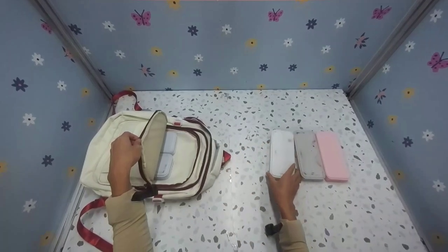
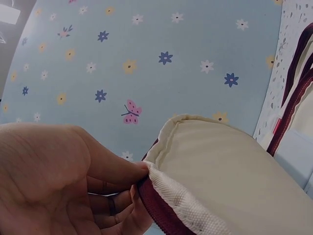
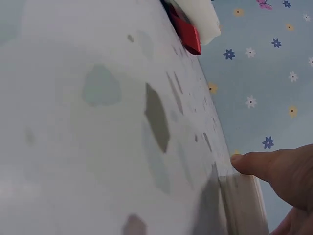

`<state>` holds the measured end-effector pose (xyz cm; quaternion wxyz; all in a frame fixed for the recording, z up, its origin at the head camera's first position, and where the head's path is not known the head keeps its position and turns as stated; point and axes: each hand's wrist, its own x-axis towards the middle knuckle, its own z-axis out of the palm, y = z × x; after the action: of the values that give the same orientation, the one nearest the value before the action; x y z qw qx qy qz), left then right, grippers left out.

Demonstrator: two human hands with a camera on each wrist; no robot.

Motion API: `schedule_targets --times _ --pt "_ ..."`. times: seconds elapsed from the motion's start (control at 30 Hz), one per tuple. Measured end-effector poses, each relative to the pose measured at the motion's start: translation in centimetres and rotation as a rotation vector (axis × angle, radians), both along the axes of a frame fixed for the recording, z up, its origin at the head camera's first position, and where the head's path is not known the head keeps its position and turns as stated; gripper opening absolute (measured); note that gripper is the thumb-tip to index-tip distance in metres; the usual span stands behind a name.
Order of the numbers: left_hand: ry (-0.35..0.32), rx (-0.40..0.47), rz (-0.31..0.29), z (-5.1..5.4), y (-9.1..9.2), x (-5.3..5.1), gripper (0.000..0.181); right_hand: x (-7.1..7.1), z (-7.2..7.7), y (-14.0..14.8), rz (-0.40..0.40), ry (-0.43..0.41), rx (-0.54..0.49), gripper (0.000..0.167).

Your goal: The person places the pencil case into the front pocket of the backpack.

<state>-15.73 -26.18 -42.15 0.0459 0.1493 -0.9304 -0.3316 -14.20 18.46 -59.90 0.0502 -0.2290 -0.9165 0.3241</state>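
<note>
A cream backpack (image 1: 122,122) with dark red zips lies at the left, its front pocket flap (image 1: 154,140) folded back. My left hand (image 1: 125,154) pinches the flap's zipped edge between thumb and fingers, as the left wrist view shows close up. Inside the pocket are two pale bluish rounded cases (image 1: 164,166), partly covered by the flap. On the right, my right hand (image 1: 285,183) holds the near end of a white rectangular case (image 1: 282,150), thumb at its left corner and fingers at its right side. In the right wrist view the thumb (image 3: 264,164) touches the case's edge.
A grey case (image 1: 309,155) and a pink case (image 1: 332,155) lie side by side, right of the white one. Red straps (image 1: 91,234) trail from the backpack. Flower-patterned walls (image 1: 224,45) enclose the speckled tabletop (image 1: 241,115) at the back and both sides.
</note>
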Motion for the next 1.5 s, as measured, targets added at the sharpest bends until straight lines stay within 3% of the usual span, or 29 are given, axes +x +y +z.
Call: schedule_targets --times 0.33,0.57,0.77,1.0,1.23,1.5 --pt "-0.025 0.014 -0.004 -0.2 -0.1 0.1 0.023 0.4 -0.5 0.4 0.006 0.069 -0.019 0.104" --pt "-0.027 0.016 -0.024 -0.2 -0.2 0.3 0.024 0.6 0.0 0.5 0.012 0.125 -0.098 0.099" --pt "-0.007 0.01 -0.02 -0.3 -0.1 0.3 0.024 0.4 0.6 0.3 0.026 0.199 -0.106 0.099" --pt "-0.005 0.005 -0.021 -0.2 0.0 0.2 0.024 0.1 1.7 -0.2 0.078 0.311 -0.124 0.093" --pt "-0.012 0.014 -0.03 -0.2 0.1 0.1 0.023 -0.3 2.6 -0.8 0.139 0.364 -0.177 0.093" --pt "0.005 0.031 -0.047 0.0 0.4 0.0 0.022 -1.0 3.7 -2.4 0.278 0.442 -0.242 0.092"
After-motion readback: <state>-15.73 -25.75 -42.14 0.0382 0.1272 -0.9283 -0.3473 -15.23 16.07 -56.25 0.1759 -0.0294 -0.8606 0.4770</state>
